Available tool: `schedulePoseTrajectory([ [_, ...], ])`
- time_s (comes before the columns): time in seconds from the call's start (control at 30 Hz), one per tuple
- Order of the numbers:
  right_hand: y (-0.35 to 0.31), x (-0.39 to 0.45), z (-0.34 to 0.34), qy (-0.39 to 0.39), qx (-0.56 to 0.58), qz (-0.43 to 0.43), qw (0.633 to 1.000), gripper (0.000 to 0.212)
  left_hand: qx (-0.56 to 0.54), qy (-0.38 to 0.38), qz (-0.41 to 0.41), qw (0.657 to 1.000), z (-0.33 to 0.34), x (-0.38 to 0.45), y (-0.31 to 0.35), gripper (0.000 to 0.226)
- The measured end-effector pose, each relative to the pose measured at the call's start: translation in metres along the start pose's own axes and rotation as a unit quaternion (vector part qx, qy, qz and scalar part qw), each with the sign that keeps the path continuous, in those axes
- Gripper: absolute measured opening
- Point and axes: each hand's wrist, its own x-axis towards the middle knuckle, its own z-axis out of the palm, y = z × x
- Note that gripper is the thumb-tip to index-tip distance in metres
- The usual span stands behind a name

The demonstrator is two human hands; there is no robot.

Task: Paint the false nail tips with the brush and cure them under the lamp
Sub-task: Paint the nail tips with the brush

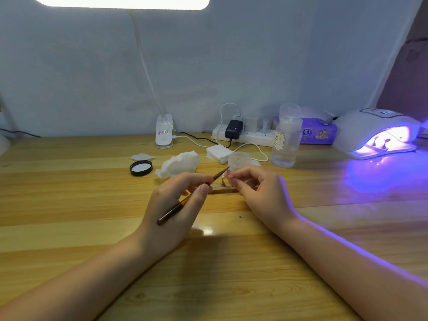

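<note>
Nail tip (229, 175) pinched by right hand (259, 193); left hand (176, 205) grips brush (185, 200)

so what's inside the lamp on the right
The lamp is lit violet. Inside its opening stand two small stands, seemingly holding nail tips, though glare blurs them. The lamp's hood hides whatever sits further in.

Left hand (176, 205), right hand (257, 193): pinching grips.
</note>
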Motion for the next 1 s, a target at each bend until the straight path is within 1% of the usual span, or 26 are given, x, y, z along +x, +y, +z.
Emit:
schedulePoseTrajectory([
  [0.23, -0.0019, -0.0004, -0.0004, -0.002, 0.005, -0.003, 1.000, 0.011, -0.031, -0.010, -0.001, 0.999, -0.0027, -0.0011, 0.0013, 0.027],
  [0.5, -0.0045, -0.0009, -0.0006, -0.004, 0.029, -0.005, 1.000, 0.009, -0.072, 0.019, -0.038, 0.997, -0.0027, -0.0008, 0.0009, 0.030],
  [0.63, -0.0044, -0.0002, -0.0005, -0.016, 0.039, -0.001, 0.999, 0.008, -0.061, 0.018, -0.056, 0.996, -0.0009, 0.0000, -0.0008, 0.020],
  [0.83, -0.0048, -0.0001, -0.0007, -0.017, 0.050, -0.003, 0.999, 0.007, -0.051, 0.027, -0.061, 0.996, -0.0006, -0.0001, -0.0020, 0.020],
  [0.93, -0.0038, -0.0002, -0.0010, -0.016, 0.048, -0.002, 0.999, 0.008, -0.044, 0.013, -0.040, 0.998, -0.0011, -0.0007, -0.0001, 0.028],
  [1.0, -0.0035, -0.0004, -0.0008, -0.017, 0.047, -0.004, 0.999, 0.007, -0.041, 0.005, -0.034, 0.999, -0.0015, -0.0007, 0.0008, 0.029],
])
